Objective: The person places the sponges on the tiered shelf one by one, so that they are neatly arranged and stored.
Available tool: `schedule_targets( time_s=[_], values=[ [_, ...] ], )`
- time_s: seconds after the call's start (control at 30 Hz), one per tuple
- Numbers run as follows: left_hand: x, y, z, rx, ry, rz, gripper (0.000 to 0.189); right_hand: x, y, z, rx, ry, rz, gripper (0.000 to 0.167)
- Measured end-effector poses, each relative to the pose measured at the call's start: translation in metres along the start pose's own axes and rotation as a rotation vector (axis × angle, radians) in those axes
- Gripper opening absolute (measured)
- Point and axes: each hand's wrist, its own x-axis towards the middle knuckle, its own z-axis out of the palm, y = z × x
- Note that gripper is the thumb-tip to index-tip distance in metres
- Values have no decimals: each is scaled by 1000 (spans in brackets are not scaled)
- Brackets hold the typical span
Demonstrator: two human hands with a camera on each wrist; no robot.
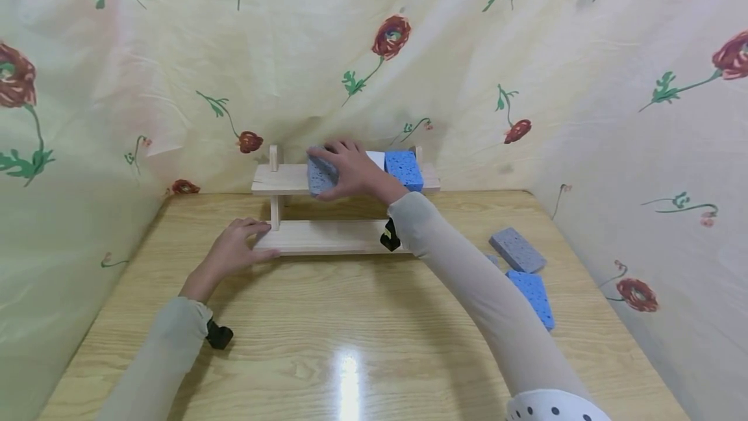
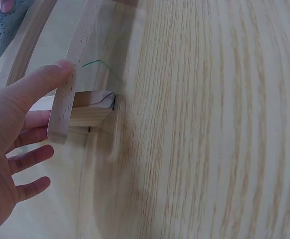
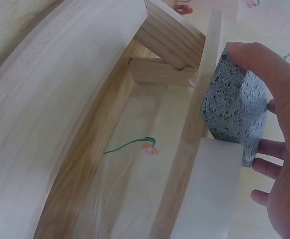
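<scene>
A small two-tier wooden shelf (image 1: 327, 237) stands at the back of the table. Its lower board (image 2: 63, 112) has its left end gripped by my left hand (image 1: 230, 252), thumb on one face and fingers behind. My right hand (image 1: 359, 171) holds a grey sponge (image 3: 232, 104) upright at the upper board (image 1: 283, 178), thumb on one edge and fingertips on the other. Right beside that sponge is a white block (image 3: 210, 184), partly hidden by the hand in the head view. A blue sponge (image 1: 403, 171) stands at the upper board's right end.
On the table's right side lie another grey sponge (image 1: 517, 250) and a blue sponge (image 1: 533, 297), with a further grey piece mostly hidden by my right sleeve. Flowered cloth (image 1: 315, 51) hangs behind the shelf and along both sides of the table.
</scene>
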Motion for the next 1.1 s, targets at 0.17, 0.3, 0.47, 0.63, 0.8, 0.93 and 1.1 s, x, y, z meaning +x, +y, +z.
schedule_targets(
  time_s=[0.17,0.3,0.47,0.63,0.8,0.93,1.1],
  values=[
    [1,0,0,0,0,3,70,2,0,0,-13,3,-2,98],
    [1,0,0,-4,1,5,69,5,-3,0,-31,-7,3,98],
    [1,-1,0,-9,-6,7,70,8,-5,0,-61,-27,16,98],
    [1,-1,0,-11,-3,3,71,9,-4,2,-95,-40,22,97],
    [1,-1,2,-16,2,2,72,10,-4,6,-121,-43,22,94],
    [1,-2,3,-11,10,10,72,10,-4,7,-132,-42,19,93],
    [1,-2,3,-6,18,10,70,13,-3,9,-125,-38,14,89]
  ],
)
